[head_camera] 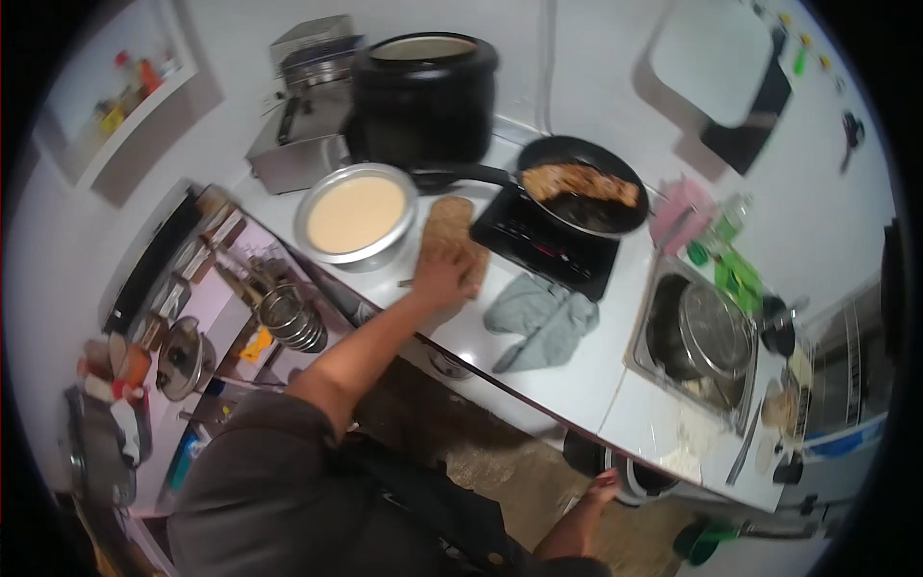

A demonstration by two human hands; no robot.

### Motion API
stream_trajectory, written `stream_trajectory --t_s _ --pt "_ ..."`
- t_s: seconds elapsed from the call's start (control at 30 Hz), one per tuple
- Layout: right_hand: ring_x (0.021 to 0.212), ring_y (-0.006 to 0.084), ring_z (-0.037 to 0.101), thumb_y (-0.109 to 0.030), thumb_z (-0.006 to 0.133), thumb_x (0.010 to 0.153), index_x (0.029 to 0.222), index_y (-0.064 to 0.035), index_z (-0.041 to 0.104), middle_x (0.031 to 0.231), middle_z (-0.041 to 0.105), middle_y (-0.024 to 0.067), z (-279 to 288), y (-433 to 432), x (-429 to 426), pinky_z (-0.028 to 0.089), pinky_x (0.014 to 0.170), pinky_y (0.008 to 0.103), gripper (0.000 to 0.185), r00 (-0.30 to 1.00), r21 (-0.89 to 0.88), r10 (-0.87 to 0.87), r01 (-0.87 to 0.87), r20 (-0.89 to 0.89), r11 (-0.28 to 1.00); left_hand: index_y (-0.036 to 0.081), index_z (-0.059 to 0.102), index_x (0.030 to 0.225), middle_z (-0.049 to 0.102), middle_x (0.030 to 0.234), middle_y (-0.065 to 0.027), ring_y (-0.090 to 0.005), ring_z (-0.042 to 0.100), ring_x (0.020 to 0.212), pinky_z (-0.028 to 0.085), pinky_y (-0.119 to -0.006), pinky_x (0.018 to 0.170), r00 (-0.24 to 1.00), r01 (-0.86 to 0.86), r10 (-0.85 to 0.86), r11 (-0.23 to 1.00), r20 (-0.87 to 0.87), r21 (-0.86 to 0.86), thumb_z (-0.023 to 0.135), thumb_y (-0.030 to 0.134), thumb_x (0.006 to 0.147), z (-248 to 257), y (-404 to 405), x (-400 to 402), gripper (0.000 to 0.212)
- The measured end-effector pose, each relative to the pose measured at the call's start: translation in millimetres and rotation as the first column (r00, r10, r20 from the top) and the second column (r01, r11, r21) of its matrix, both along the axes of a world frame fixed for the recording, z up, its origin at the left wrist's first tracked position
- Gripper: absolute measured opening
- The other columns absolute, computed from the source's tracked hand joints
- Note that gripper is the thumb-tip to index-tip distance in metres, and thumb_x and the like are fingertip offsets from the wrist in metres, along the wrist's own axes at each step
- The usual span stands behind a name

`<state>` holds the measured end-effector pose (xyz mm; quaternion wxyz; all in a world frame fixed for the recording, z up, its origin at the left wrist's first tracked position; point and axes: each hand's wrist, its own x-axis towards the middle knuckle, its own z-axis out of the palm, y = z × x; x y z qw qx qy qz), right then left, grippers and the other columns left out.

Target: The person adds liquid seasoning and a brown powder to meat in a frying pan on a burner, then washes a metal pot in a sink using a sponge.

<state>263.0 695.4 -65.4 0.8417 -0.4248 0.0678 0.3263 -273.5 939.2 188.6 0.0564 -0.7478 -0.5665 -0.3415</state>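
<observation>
My left hand (447, 274) rests over the near part of a long brown wooden board (448, 220) on the white counter; whether its fingers grip anything cannot be told. To its upper left stands a metal bowl (411, 209) of pale yellow liquid (355, 214). A black frying pan (577, 216) with a browned, folded food piece (580, 182) sits on a black induction cooktop (551, 249), its handle pointing left. A crumpled grey cloth (541, 321) lies right of my left hand. My right hand (604, 485) hangs below the counter's front edge, its fingers partly curled, with nothing visible in it.
Behind the board stands a large black soup kettle (425, 101), beside a steel appliance (299, 144). A sink (660, 339) holding metal cookware is at right, near a pink container (679, 213) and green bottles. Shelves with strainers (288, 314) and a lidded pan stand at left.
</observation>
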Motion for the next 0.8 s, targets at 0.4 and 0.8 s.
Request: stream_trajectory --t_s 0.4,0.8 --pt "0.079 0.0164 0.062 -0.008 0.056 0.083 0.091 -0.0013 0.064 0.089 0.066 0.0107 149.6 20.2 -341.2 0.047 0.069 0.0272 0.014 -0.642 -0.773 0.626 -0.627 0.442 -0.097 0.011 0.060 0.102 0.056 0.112 -0.0088 -0.0276 0.048 0.109 0.033 -0.042 0.092 0.991 0.025 -0.022 0.999 0.136 -0.020 0.059 0.027 0.077 -5.7 -65.2 -38.1 0.030" --pt "0.062 0.0068 0.051 -0.013 0.062 0.082 0.088 -0.0002 0.066 0.074 0.064 0.0023 318.0 158.6 -379.5 0.042 0.056 0.0208 0.014 -0.393 -0.680 0.710 -0.715 0.584 0.163 0.009 0.062 0.098 0.062 0.078 -0.0054 -0.0122 0.059 0.068 0.046 -0.027 0.058 0.580 -0.062 0.249 0.963 0.776 -0.263 0.058 0.013 0.081 -8.0 -166.9 -85.0 0.018"
